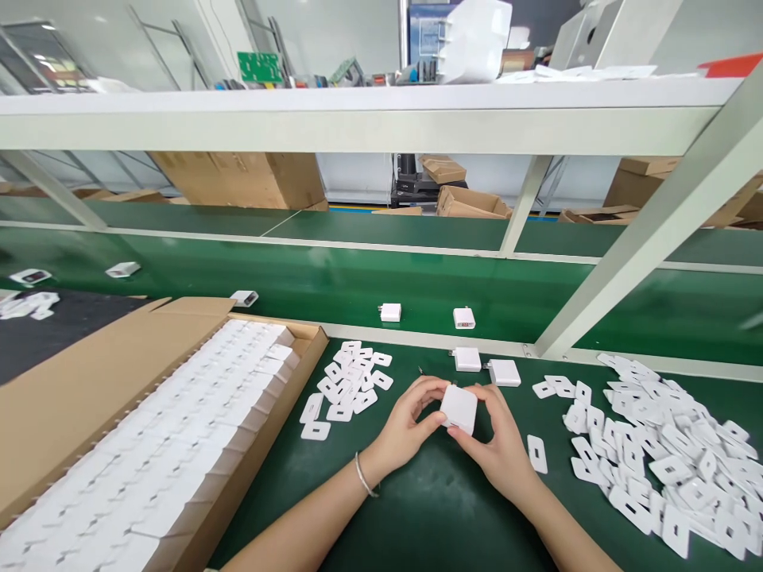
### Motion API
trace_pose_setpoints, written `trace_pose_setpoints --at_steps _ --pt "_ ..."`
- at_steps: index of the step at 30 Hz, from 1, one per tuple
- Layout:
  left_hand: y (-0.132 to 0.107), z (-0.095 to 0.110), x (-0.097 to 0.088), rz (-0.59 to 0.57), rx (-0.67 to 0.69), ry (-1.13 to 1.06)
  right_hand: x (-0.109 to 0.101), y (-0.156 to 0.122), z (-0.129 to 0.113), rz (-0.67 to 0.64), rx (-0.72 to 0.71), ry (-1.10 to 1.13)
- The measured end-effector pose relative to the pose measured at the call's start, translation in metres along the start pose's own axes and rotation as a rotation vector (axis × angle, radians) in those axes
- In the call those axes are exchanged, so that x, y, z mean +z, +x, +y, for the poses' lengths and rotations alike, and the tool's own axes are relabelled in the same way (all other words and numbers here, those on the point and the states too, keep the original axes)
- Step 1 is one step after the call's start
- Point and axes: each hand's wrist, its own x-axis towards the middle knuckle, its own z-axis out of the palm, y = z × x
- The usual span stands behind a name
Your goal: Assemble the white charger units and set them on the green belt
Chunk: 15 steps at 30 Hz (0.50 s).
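Note:
Between my two hands is a white square charger, held over the green work surface with its broad face toward me. My left hand, with a bracelet on the wrist, grips its left side between thumb and fingers. Thumb and fingers of my right hand close on its right side. Just beyond my hands lie two more white chargers, one charger and another charger, their prongs pointing left. A single white cover plate lies right of my right hand.
On the left stands an open carton packed with rows of white chargers. Small plates lie beside it; a larger plate pile is at right. Further chargers sit on the moving-line-like green strip behind. A slanted post and shelf cross above.

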Motion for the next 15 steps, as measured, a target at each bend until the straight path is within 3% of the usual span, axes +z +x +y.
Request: trace_pose_setpoints --at_steps 4,8,11,13,15 --pt "0.0 0.012 -0.002 -0.016 -0.007 0.135 0.004 -0.001 0.007 0.03 -0.198 -0.183" --pt "-0.007 0.018 0.019 0.031 -0.113 0.355 0.009 -0.002 0.011 0.099 -0.379 -0.368" --pt "-0.003 0.019 0.027 0.111 -0.16 0.365 0.008 -0.001 0.002 0.114 -0.419 -0.557" --pt "0.006 0.022 0.013 0.201 -0.133 0.385 0.004 -0.001 -0.006 0.149 -0.338 -0.74" --pt "0.016 0.031 -0.02 0.355 -0.112 0.502 -0.005 -0.002 -0.011 0.126 -0.183 -0.93"
